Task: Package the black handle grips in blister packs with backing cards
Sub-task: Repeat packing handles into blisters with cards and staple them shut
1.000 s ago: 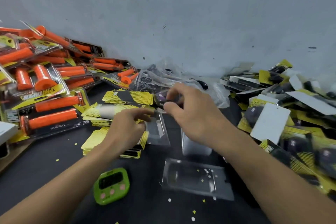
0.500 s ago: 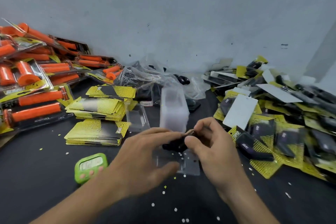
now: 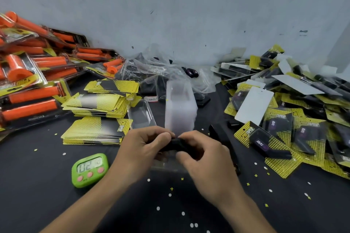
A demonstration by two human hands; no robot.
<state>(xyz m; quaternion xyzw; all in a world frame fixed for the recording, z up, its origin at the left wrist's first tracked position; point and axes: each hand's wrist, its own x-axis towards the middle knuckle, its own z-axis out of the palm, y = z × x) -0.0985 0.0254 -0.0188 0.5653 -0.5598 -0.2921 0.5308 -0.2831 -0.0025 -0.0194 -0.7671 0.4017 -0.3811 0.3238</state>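
Observation:
A black handle grip (image 3: pixel 175 144) sits between both hands at the centre of the black table. My left hand (image 3: pixel 141 149) grips its left end with curled fingers. My right hand (image 3: pixel 203 159) pinches its right end. Under the hands lies a clear blister pack (image 3: pixel 166 165), mostly hidden. Stacks of yellow-and-black backing cards (image 3: pixel 96 130) lie to the left. A stack of clear blisters (image 3: pixel 180 108) stands upright just beyond the hands, and one clear blister (image 3: pixel 141 114) lies beside it.
Packaged orange grips (image 3: pixel 30 85) pile up at far left. Finished black-grip packs (image 3: pixel 280 138) heap on the right. A plastic bag of loose black grips (image 3: pixel 151 72) lies against the wall. A green timer (image 3: pixel 90 169) sits at front left. Paper punch bits dot the table.
Both hands came back from the bag and card stacks to the table's centre, carrying a black grip, and now hold it over the clear blister.

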